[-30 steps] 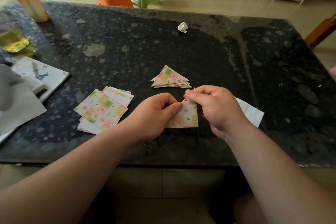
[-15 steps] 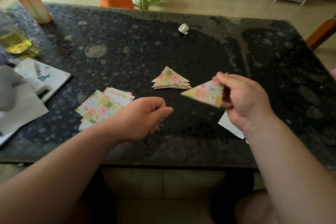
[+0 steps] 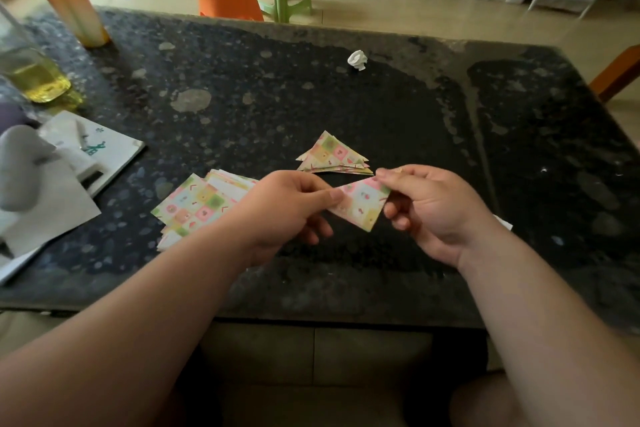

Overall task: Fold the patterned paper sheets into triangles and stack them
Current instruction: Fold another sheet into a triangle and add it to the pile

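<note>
A folded patterned paper triangle (image 3: 362,204) hangs just above the dark stone table (image 3: 346,97), point downward. My left hand (image 3: 287,204) pinches its left corner and my right hand (image 3: 429,208) pinches its right corner. Right behind it lies a stack of folded triangles (image 3: 330,154). A pile of flat patterned sheets (image 3: 199,206) lies to the left, partly hidden by my left wrist.
A crumpled white paper ball (image 3: 357,60) sits mid-table at the back. White papers and a booklet (image 3: 86,152) lie at the left edge, with a bottle of yellow liquid (image 3: 31,76) behind them. A white sheet corner (image 3: 504,222) peeks out behind my right wrist. Stools stand beyond the table.
One second ago both hands worked the sheet. Then my right hand lifted the folded triangle to the right alone. Now my left hand has come back and pinches its left corner.
</note>
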Tool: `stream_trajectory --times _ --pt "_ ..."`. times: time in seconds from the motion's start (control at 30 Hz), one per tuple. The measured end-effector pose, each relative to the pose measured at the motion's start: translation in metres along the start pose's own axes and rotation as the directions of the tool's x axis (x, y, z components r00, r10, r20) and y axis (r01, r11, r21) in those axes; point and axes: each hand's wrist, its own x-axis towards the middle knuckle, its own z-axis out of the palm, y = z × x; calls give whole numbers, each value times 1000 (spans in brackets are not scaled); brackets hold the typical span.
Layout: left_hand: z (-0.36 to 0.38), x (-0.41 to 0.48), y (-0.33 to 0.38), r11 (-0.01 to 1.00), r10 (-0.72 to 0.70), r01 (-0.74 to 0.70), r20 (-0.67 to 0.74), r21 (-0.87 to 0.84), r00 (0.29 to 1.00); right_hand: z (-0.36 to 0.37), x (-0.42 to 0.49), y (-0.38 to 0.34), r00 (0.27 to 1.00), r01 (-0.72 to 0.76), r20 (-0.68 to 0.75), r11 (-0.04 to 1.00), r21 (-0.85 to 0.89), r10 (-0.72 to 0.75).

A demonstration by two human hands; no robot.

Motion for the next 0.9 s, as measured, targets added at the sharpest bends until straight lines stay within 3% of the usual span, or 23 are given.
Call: stream_trajectory --times 0.2,0.37,0.53,0.63,0.73,0.83,0.9 --pt "-18 13 -2 984 -129 109 -144 -137 981 -6 -3 -1 993 -1 111 913 -408 51" --pt "-16 12 1 994 -100 93 -138 -56 985 13 -6 -2 961 -6 237 869 -495 142" --pt "-14 8 5 999 -41 39 -105 -29 994 29 -2 -8 972 -44 198 922 -385 129" --pt "-27 16 8 999 31 -24 -333 23 943 39 8 -6 987 -94 110 975 -201 118" --pt "-51 19 15 991 27 -91 -514 -100 857 56 31 -7 979 -200 60 976 83 195" --pt "-64 19 17 955 -39 -115 -498 -274 866 68 70 -12 966 -244 -14 929 277 258" --pt "-67 21 16 955 -40 -108 -482 -275 875 76 97 -13 957 -243 -81 923 300 278"
